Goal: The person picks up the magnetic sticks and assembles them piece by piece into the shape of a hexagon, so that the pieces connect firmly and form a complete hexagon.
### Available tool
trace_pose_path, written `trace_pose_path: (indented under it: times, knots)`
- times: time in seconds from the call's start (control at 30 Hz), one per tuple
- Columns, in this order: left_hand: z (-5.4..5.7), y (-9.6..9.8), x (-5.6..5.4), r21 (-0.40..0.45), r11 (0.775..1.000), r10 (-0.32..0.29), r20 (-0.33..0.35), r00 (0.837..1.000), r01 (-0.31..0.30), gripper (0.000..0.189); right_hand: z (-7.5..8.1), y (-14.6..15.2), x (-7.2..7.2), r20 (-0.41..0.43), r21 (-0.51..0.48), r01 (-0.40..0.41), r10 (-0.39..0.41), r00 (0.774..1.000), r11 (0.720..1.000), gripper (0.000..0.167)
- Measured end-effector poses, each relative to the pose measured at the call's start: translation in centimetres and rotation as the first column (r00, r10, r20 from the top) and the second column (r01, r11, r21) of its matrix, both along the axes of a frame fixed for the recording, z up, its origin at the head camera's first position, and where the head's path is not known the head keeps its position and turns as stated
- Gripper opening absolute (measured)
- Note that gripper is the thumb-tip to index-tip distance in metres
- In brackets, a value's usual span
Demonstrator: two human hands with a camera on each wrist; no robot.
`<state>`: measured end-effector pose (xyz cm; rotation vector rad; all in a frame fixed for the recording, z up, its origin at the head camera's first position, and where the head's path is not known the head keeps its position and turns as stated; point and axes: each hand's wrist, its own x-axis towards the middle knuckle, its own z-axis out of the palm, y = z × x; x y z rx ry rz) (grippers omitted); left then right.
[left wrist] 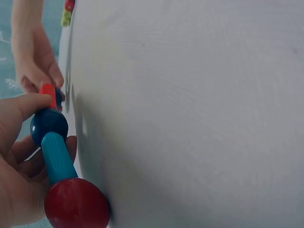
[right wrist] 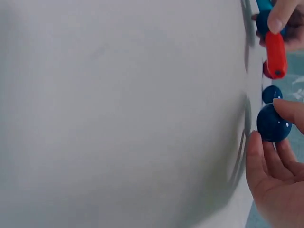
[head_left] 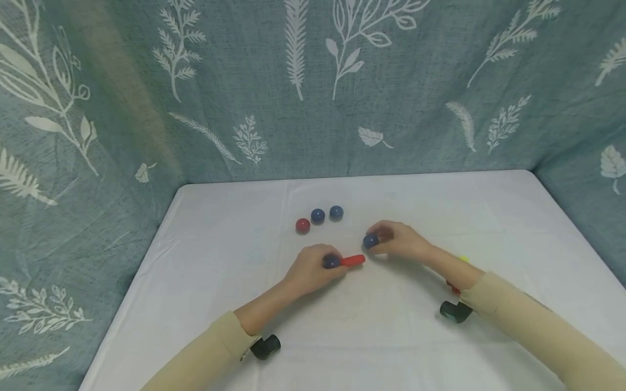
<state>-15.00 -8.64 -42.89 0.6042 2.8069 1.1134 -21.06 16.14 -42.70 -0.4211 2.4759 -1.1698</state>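
Observation:
My left hand (head_left: 313, 269) pinches a blue ball (head_left: 331, 261) between thumb and fingers. From that ball a red rod (head_left: 353, 260) points right, its free end showing a small dark spot in the right wrist view. On the ball's other side, a light-blue rod (left wrist: 59, 159) leads to a dark red ball (left wrist: 77, 204), so these pieces form one chain. My right hand (head_left: 406, 240) holds a loose blue ball (right wrist: 274, 123) with thumb and fingertips. In the head view this ball is just beyond the red rod's tip, with a small gap between them.
Behind the hands, a red ball (head_left: 302, 226) and two blue balls, one at left (head_left: 318, 216) and one at right (head_left: 336, 212), lie on the white-covered table (head_left: 235, 228). Red pieces (head_left: 454, 287) and a yellow-green piece (head_left: 464, 259) are partly hidden by my right forearm. A patterned curtain (head_left: 274, 81) encloses the table.

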Motion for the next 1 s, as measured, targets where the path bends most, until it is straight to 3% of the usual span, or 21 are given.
trace_pose_path:
  times: [0.3, 0.5, 0.73, 1.0]
  knots:
    - [0.1, -0.1, -0.1, 0.008, 1.0, 0.009, -0.014, 1.0, -0.009, 0.02, -0.4, 0.7, 1.9, 0.103, -0.119, -0.016, 0.029, 0.994, 0.993, 0.042]
    - [0.0, -0.1, -0.1, 0.013, 1.0, 0.002, -0.003, 1.0, -0.002, 0.019, -0.6, 0.6, 2.3, 0.108, -0.154, -0.02, 0.037, 0.993, 0.988, 0.042]
    - [0.0, 0.1, -0.1, -0.039, 0.999, -0.013, -0.034, 0.999, 0.012, 0.023, -0.6, 0.5, 2.6, 0.095, -0.149, -0.028, 0.043, 0.995, 0.988, 0.04]
    - [0.3, 2.1, -0.7, -0.11, 0.993, -0.056, -0.037, 0.998, 0.052, 0.037, -0.9, -0.1, 2.6, 0.103, -0.169, -0.018, 0.036, 0.994, 0.985, 0.041]
